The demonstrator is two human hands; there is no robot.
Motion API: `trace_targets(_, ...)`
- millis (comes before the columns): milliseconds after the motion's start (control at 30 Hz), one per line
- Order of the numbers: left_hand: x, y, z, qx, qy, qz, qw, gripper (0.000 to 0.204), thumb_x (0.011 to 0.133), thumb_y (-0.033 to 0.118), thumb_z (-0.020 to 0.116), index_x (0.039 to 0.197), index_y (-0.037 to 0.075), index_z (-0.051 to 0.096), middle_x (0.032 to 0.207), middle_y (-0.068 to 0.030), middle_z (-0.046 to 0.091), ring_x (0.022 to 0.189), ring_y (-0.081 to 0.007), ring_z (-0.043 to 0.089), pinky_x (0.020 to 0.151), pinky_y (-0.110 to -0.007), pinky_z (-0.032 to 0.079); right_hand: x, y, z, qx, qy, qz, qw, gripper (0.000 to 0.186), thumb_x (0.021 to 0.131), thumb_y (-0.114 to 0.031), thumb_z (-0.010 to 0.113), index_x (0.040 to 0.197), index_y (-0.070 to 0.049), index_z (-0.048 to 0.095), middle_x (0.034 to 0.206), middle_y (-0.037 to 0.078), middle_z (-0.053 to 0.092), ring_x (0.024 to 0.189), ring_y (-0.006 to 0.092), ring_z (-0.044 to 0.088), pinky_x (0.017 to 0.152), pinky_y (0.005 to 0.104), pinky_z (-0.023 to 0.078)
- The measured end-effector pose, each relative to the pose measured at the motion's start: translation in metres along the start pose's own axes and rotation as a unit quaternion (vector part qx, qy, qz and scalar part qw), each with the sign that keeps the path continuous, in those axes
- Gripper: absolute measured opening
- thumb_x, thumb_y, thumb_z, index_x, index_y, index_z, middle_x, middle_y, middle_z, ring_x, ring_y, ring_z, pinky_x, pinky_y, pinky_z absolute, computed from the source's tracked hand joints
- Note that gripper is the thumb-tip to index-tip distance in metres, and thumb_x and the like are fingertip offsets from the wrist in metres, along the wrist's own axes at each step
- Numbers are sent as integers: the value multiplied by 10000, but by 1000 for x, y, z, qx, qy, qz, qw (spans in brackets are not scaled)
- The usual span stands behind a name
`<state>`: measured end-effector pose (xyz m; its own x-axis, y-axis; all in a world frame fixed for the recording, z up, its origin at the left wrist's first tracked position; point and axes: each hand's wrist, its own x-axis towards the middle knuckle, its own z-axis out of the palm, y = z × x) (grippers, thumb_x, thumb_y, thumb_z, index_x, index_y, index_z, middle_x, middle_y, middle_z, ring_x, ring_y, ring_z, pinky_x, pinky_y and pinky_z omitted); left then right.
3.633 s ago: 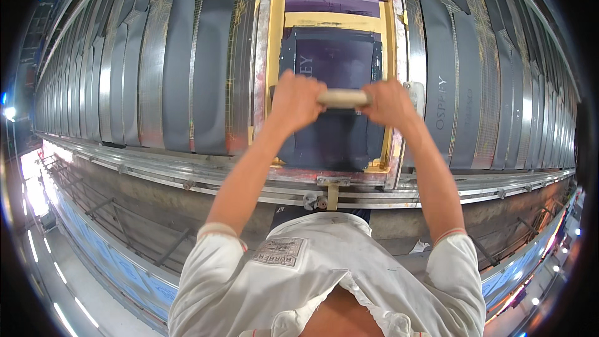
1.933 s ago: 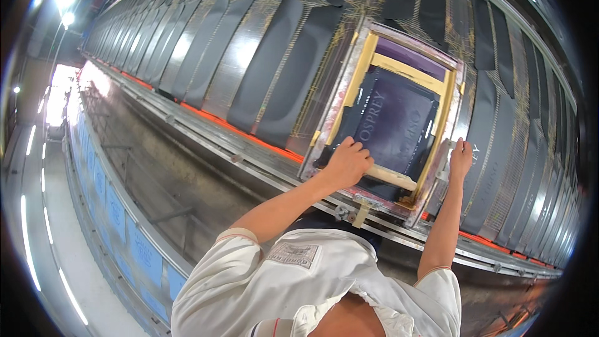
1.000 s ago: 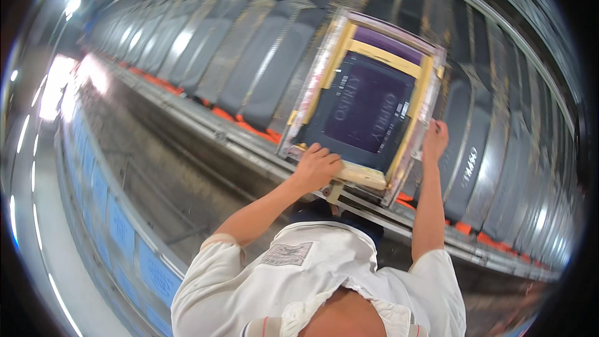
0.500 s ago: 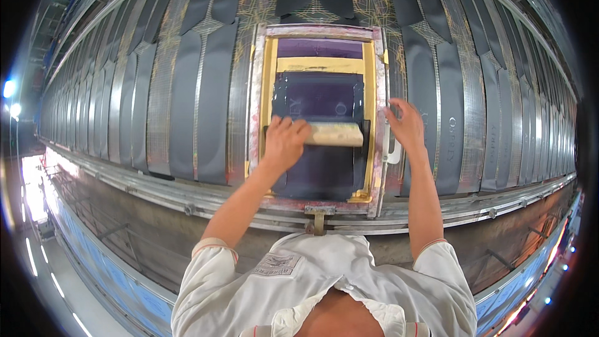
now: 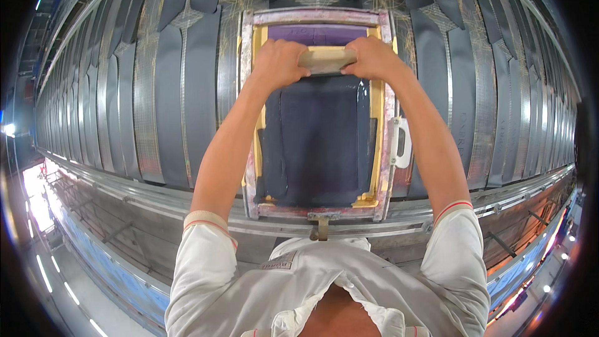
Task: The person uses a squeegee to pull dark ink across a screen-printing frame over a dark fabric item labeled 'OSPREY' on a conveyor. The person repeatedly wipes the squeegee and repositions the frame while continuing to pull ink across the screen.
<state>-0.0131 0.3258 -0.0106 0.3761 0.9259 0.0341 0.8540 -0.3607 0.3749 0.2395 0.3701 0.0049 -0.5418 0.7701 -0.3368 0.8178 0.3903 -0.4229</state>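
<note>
A long worktop (image 5: 93, 118) carries rows of dark fabric pieces under a printing screen frame (image 5: 385, 106). At the frame's far end, the left hand (image 5: 279, 62) and right hand (image 5: 372, 57) each close their grip on a wooden squeegee (image 5: 327, 59). Uneven pressure could streak the print; a nudged frame could smear it.

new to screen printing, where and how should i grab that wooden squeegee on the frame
Grip the squeegee at its two ends, from above, one hand per end. It is a long, pale wooden bar lying crosswise over the screen frame, so an end grip looks best to keep it level. Here the left hand and right hand wrap it that way.
</note>
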Motion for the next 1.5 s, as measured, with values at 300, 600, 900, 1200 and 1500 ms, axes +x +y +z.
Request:
trace_targets(300, -119, 52, 18, -20, -19, 7, 1000, 239, 706, 247, 875, 851, 114, 740, 779, -99, 716, 798, -340, 707, 759, -478, 530, -105, -50, 72, -15, 18, 3, 1000, 242, 790, -320, 829, 897, -115, 757, 875, 136, 751, 862, 359, 731, 776, 460, 578)
trace_targets(600, -278, 125, 45, -41, 56, 26, 997, 163, 657, 81, 790, 791, 137, 715, 793, -13, 708, 747, -227, 661, 789, -387, 416, -251, -99, 168, 8, 134, -89, 987, 183, 774, -266, 809, 863, -127, 727, 767, 100, 706, 797, 296, 697, 795, 425, 497)
trace_targets(900, -96, 49, -2, 1, 25, 29, 999, 180, 721, 202, 824, 877, 135, 763, 793, -91, 726, 791, -321, 698, 816, -454, 496, -96, -44, 49, 12, 97, -19, 995, 246, 783, -296, 844, 896, -103, 743, 811, 148, 726, 803, 376, 710, 723, 455, 560)
trace_targets(1200, 29, -12, -11, 18, -55, -22, 998, 370, 694, 351, 890, 959, 121, 775, 866, -131, 749, 895, -371, 712, 813, -484, 541, 21, 9, -13, 41, 22, -18, 999, 354, 736, -293, 883, 950, -39, 761, 818, 177, 737, 813, 346, 726, 767, 418, 559)
trace_targets(1500, -20, 8, 3, 40, -55, -25, 997, 306, 716, 335, 876, 918, 135, 763, 836, -115, 743, 883, -354, 714, 832, -468, 527, -16, -9, 23, 80, -11, 30, 996, 248, 787, -267, 827, 855, -46, 736, 636, 107, 691, 627, 281, 705, 651, 405, 554)
